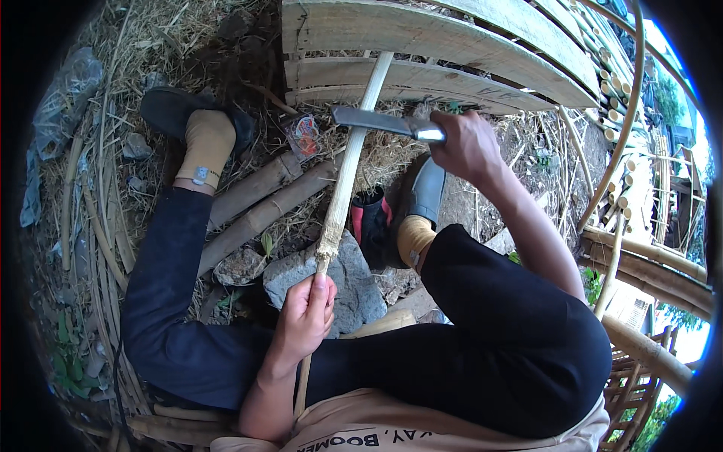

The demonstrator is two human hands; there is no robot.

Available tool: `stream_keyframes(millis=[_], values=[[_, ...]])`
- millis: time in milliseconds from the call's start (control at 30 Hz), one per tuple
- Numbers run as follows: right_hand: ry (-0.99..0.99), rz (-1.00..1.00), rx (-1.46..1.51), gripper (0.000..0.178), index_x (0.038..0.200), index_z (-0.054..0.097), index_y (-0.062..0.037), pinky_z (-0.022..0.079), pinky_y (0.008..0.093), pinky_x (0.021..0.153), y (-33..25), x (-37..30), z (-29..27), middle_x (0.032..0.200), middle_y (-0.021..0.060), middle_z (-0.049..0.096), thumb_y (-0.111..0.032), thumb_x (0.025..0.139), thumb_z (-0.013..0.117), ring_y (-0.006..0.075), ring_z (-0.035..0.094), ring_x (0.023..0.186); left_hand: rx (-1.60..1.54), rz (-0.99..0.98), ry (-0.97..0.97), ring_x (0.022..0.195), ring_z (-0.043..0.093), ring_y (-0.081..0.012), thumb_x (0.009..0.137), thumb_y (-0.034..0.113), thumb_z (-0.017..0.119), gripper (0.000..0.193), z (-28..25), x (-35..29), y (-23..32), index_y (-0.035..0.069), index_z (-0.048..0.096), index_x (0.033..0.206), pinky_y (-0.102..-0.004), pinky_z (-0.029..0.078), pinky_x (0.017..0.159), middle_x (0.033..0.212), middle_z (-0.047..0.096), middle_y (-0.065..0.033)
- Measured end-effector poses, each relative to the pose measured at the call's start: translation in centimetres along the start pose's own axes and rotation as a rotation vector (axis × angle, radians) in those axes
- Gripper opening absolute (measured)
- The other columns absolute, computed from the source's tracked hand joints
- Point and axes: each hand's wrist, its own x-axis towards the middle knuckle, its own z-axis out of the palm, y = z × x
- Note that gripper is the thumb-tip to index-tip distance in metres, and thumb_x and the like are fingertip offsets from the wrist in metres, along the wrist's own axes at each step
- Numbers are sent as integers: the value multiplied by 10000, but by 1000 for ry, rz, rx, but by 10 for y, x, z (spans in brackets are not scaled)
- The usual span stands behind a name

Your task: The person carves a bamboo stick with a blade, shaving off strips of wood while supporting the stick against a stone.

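My left hand is closed around the thin lower part of a pale bamboo stick, just below a rough knot. From there the stick slants up and away, its far end reaching the slatted wooden crate. In my right hand is a machete, gripped at the handle, its fingers wrapped round it. The wide grey blade points left and lies across the upper part of the stick; whether it touches the wood I cannot tell. The stick's lower end runs back past my left forearm.
A wooden slat crate stands ahead. Between my feet lie bamboo poles, a large grey stone and a black-and-red object. Stacked bamboo is at the far right, a plastic bag at the left. Straw covers the ground.
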Motion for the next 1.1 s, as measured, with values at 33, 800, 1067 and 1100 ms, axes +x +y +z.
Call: stream_keyframes(millis=[33, 800, 1067, 1100], values=[[12, -20, 27, 197, 861, 687, -61, 548, 503, 652, -2, -6, 6, 658, 191, 650, -137, 685, 644, 397, 678, 663, -12, -12, -26, 429, 277, -4, 1113, 368, 387, 391, -1, 0, 2, 84, 460, 855, -205, 217, 396, 588, 323, 76], [-107, -37, 106, 176, 881, 673, -77, 549, 498, 638, -38, -15, 8, 659, 170, 654, -170, 732, 662, 389, 682, 672, 83, 46, 163, 514, 310, 8, 1109, 286, 429, 272, 7, 7, 21, 77, 508, 955, -168, 233, 438, 630, 360, 79], [-108, -28, 136, 191, 853, 652, -48, 536, 494, 636, -42, -17, 8, 642, 185, 633, -150, 692, 663, 407, 662, 663, -45, 119, 176, 501, 263, 19, 1105, 343, 436, 338, 10, 12, 12, 67, 519, 928, -184, 195, 432, 631, 342, 104], [-116, -30, 139, 182, 838, 649, -45, 536, 496, 638, -42, -17, 9, 639, 187, 632, -151, 691, 662, 409, 661, 660, -44, 121, 178, 501, 263, 19, 1105, 343, 436, 338, 11, 12, 12, 67, 519, 928, -184, 195, 432, 631, 342, 104]])
